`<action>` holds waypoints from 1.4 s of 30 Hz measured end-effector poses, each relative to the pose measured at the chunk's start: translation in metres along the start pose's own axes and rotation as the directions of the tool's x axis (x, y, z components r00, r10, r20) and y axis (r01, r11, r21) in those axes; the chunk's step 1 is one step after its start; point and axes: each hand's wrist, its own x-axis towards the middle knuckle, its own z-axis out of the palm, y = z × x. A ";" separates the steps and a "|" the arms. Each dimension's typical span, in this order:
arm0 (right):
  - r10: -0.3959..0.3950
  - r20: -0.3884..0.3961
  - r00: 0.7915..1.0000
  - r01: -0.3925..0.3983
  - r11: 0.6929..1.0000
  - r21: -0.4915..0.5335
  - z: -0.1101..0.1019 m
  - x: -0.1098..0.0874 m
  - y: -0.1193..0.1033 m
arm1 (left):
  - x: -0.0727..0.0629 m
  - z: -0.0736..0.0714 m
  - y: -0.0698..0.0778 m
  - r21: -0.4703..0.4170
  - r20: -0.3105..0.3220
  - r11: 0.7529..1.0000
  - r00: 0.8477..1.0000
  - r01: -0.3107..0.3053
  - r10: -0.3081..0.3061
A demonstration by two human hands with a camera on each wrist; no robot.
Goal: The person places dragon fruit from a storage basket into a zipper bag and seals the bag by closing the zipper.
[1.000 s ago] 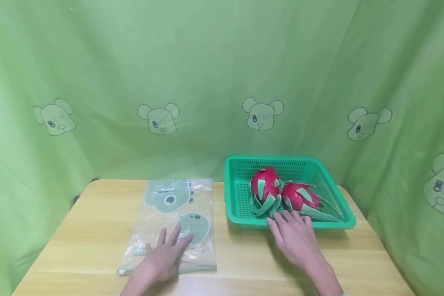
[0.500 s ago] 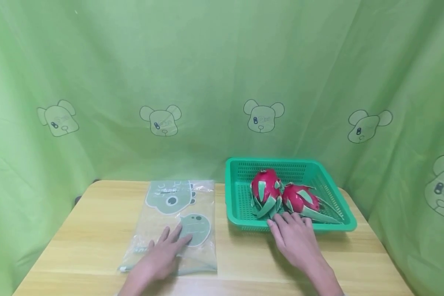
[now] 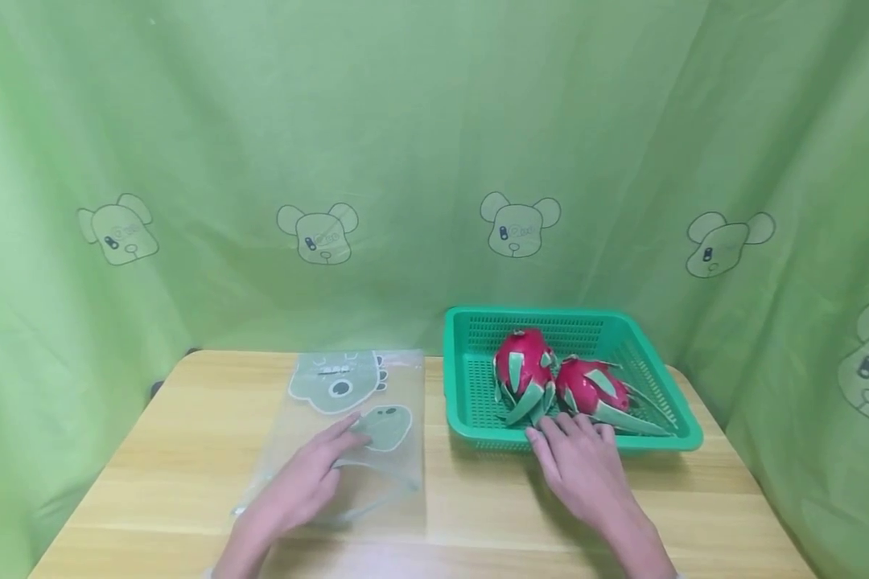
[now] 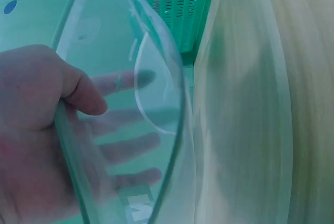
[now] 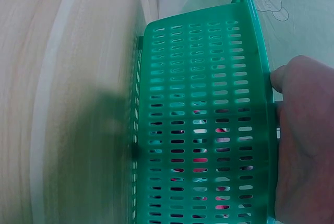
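Note:
My left hand (image 3: 306, 476) is at the near end of a clear plastic zip bag (image 3: 339, 394) with green cartoon prints. In the left wrist view, the thumb lies over the bag's edge while the other fingers (image 4: 130, 148) show through the plastic, so a layer of film runs between them. The bag's near edge stands raised and bowed. My right hand (image 3: 582, 470) holds the front rim of a green plastic basket (image 3: 471, 434), fingers over the rim. Inside it lie two red dragon fruits (image 3: 524, 358) with green scales, side by side.
The wooden table (image 3: 181, 450) bears the bag at left and the basket at right. A green curtain (image 3: 405, 121) with bear-head prints encloses the back and sides, hanging close behind the basket.
My left hand has turned from lying flat on the bag, and the bag's near edge has come up off the table with it. The right hand and basket stay in place.

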 end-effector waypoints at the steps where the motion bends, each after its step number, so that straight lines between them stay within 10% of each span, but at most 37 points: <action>1: -0.001 -0.003 1.000 0.001 1.000 -0.001 0.000 0.000 0.000 | 0.000 -0.001 0.000 -0.012 -0.006 1.000 1.000 0.001 -0.001; 15: -0.011 -0.013 1.000 0.011 1.000 0.002 0.001 0.000 0.001 | 0.000 -0.023 0.003 -0.195 -0.219 0.978 0.975 -0.069 0.026; 22: -0.008 -0.018 1.000 0.008 1.000 0.004 0.001 -0.001 0.001 | -0.003 -0.035 0.006 -0.285 -0.277 0.958 0.959 -0.021 -0.061; 30: -0.011 -0.025 1.000 0.011 1.000 0.005 0.001 0.000 0.001 | -0.007 -0.052 0.013 -0.303 -0.400 0.953 0.906 0.010 -0.137; 42: -0.017 -0.030 0.999 0.017 1.000 0.001 0.004 0.000 0.002 | -0.014 -0.073 0.016 -0.435 -0.408 0.897 0.872 0.076 -0.271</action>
